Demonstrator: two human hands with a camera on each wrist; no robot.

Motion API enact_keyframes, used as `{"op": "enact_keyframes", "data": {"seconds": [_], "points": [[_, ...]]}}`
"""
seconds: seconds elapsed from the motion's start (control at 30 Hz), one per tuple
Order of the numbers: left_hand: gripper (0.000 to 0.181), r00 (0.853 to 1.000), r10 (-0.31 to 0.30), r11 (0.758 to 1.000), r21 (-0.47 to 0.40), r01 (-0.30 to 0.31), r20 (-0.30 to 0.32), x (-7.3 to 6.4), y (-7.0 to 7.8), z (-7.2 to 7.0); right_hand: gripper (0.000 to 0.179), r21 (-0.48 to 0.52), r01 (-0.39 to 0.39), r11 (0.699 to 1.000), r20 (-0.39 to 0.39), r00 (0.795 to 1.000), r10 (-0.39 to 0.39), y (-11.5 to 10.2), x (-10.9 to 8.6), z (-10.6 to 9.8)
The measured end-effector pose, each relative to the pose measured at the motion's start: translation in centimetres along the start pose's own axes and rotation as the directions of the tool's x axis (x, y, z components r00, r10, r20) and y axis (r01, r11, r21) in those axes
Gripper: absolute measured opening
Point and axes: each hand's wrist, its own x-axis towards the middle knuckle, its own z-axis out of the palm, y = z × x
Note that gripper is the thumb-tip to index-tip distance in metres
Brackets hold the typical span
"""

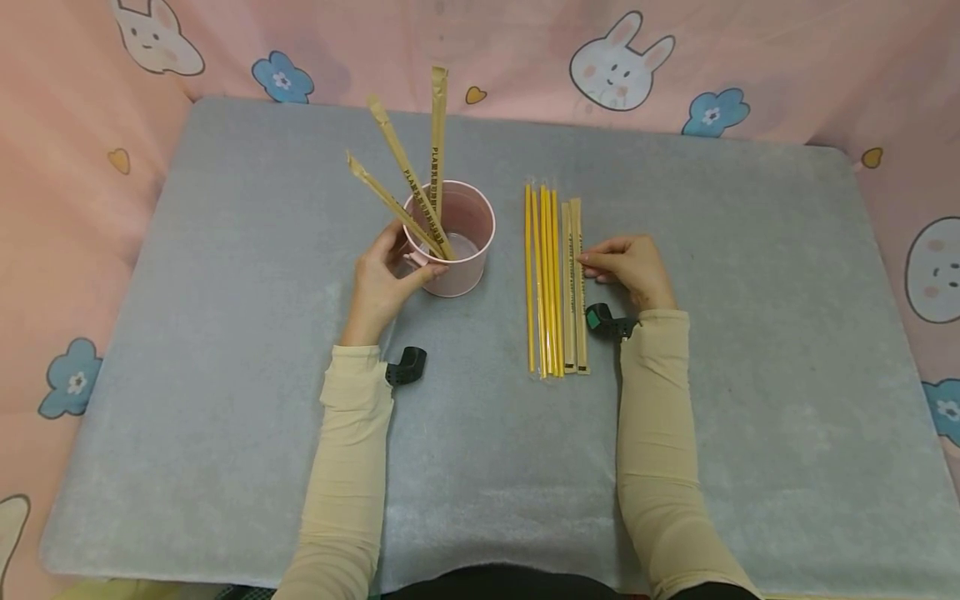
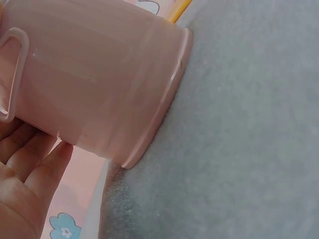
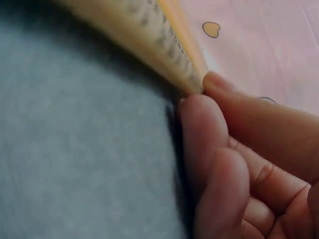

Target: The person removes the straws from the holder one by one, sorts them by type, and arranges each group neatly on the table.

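Observation:
A pink metal cup [image 1: 455, 277] with a small side handle stands on the table, gripped at its left side by my left hand [image 1: 377, 287], thumb along the near rim. Three paper-wrapped straws [image 1: 439, 108] lean out of it toward the back and left. My right hand [image 1: 632, 265] pinches the rightmost paper-wrapped straw [image 1: 581, 333] in the row right of the cup; in the right wrist view the thumb and fingertips meet at the edge of this straw [image 3: 169, 59]. Another paper-wrapped straw [image 1: 567, 333] lies just left of it.
Several yellow straws [image 1: 543, 283] in clear wrappers continue the row to the left, between cup and paper-wrapped straws. Everything stands on a grey cloth-covered table [image 1: 225, 375]. A pink curtain [image 1: 517, 50] with rabbits and flowers hangs around the back and sides.

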Motion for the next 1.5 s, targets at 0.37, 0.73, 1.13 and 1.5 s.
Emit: {"op": "enact_keyframes", "data": {"seconds": [0.37, 0.73, 1.13, 1.5], "points": [[0.073, 1.000, -0.002, 1.000, -0.003, 0.002, -0.004, 0.0, 0.0, -0.1, 0.017, -0.056, -0.012, 0.998, -0.008, 1.000, 0.012, -0.2, 0.1, 0.2], [0.072, 1.000, -0.006, 1.000, 0.001, 0.006, -0.012, -0.1, 0.1, -0.1, 0.019, -0.134, -0.021, 0.991, -0.030, 0.999, 0.017, -0.7, 0.1, 0.6], [0.073, 1.000, -0.008, 1.000, 0.018, 0.008, -0.004, -0.1, -0.1, -0.2, 0.022, -0.142, -0.008, 0.990, -0.039, 0.999, 0.002, -0.8, -0.1, 0.5], [0.073, 1.000, -0.005, 1.000, 0.023, 0.005, 0.004, 0.0, 0.0, -0.1, 0.021, -0.049, 0.019, 0.999, -0.059, 0.998, -0.022, -1.5, -0.7, 0.2]]}}
